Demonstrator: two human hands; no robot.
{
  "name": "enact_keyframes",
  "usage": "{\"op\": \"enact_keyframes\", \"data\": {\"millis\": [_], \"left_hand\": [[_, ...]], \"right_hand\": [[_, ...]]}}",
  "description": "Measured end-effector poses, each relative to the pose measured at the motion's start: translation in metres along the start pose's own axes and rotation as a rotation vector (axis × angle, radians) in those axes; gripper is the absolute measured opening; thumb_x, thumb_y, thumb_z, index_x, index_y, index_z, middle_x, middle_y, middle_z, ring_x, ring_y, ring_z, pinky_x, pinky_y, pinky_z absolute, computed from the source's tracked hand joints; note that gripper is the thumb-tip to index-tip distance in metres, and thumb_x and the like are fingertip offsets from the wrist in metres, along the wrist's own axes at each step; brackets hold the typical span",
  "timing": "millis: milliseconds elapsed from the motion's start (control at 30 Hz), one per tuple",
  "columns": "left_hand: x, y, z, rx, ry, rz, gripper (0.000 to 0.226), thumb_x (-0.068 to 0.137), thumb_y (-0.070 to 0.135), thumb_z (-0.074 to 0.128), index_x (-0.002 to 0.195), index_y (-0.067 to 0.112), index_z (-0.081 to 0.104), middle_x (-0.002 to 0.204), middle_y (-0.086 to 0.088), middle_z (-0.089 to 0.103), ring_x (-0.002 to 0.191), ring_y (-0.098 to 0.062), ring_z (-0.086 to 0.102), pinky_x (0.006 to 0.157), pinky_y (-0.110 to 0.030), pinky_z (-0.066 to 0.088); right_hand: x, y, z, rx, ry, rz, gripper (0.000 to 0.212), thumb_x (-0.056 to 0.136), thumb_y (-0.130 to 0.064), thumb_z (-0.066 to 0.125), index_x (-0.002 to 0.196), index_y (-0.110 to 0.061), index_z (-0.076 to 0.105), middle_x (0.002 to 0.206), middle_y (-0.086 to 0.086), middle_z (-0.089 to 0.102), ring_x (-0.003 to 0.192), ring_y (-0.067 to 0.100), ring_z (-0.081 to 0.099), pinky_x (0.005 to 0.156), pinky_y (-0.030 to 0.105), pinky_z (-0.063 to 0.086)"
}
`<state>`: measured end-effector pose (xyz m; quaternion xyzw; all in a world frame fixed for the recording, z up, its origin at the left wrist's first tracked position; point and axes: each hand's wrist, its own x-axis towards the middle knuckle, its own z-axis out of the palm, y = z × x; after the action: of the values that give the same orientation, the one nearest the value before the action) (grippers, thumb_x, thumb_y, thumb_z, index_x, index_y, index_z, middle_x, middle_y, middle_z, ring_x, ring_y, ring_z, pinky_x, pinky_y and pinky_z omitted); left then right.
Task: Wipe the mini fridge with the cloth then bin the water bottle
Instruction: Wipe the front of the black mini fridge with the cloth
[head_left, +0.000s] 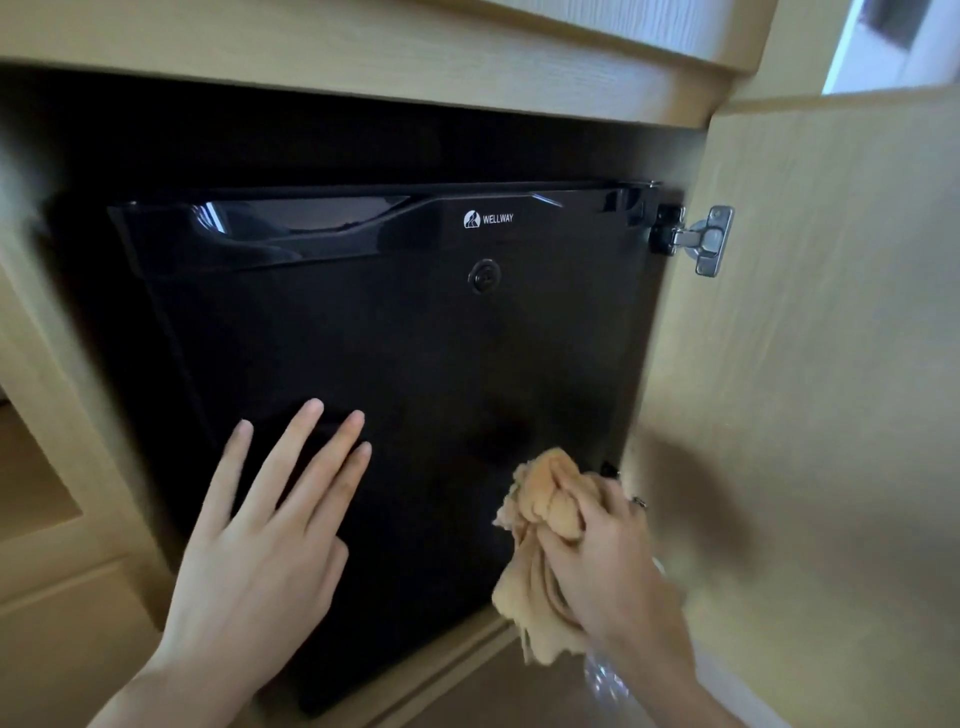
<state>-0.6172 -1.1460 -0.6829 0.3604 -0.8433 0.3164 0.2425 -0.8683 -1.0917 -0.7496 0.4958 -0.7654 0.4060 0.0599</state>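
right hand (608, 561) fisted around cloth (545, 509) (left hand (260, 545) splayed flat) on mini fridge (415, 338)

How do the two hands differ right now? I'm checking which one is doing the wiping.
The left hand is open, fingers spread flat toward the mini fridge door; the right hand is closed in a fist. The left hand holds nothing; the right hand grips the bunched tan cloth. The right hand wears a ring; none shows on the left hand. Both are at the door's lower half.
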Motion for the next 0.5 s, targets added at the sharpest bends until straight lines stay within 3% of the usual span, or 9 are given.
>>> {"op": "enact_keyframes", "data": {"millis": [133,267,400,500], "left_hand": [[0.009,0.010,0.005,-0.031,0.015,-0.010,0.055,0.085,0.016,0.033,0.133,0.000,0.055,0.151,-0.013,0.041,0.145,-0.034,0.024,0.115,-0.060,0.020],[0.023,0.016,0.012,-0.031,0.029,0.009,0.055,0.083,0.016,0.035,0.132,0.002,0.056,0.151,-0.012,0.040,0.145,-0.032,0.023,0.115,-0.061,0.017],[0.025,0.018,0.016,0.011,0.035,0.013,0.056,0.083,0.016,0.035,0.134,0.004,0.055,0.153,-0.012,0.038,0.146,-0.034,0.021,0.115,-0.063,0.015],[0.028,0.024,0.016,0.022,0.003,-0.007,0.056,0.082,0.016,0.035,0.134,0.004,0.055,0.153,-0.012,0.037,0.147,-0.033,0.020,0.112,-0.068,0.013]], "right_hand": [[0.051,-0.064,-0.023,0.241,0.265,-0.102,0.054,0.074,-0.031,0.071,0.125,-0.032,0.055,0.125,0.001,0.051,0.108,0.025,0.047,0.092,0.036,0.038],[0.088,-0.094,-0.020,0.206,0.383,-0.182,0.051,0.075,-0.035,0.069,0.124,-0.032,0.056,0.123,0.001,0.050,0.108,0.028,0.046,0.088,0.039,0.037],[0.101,-0.060,-0.028,0.070,0.312,0.035,0.047,0.079,-0.030,0.067,0.125,-0.027,0.056,0.122,0.006,0.050,0.104,0.035,0.046,0.088,0.048,0.040],[0.070,-0.058,-0.025,-0.170,0.227,-0.272,0.051,0.075,-0.027,0.069,0.124,-0.032,0.055,0.119,0.008,0.050,0.102,0.036,0.046,0.084,0.053,0.043]]}}
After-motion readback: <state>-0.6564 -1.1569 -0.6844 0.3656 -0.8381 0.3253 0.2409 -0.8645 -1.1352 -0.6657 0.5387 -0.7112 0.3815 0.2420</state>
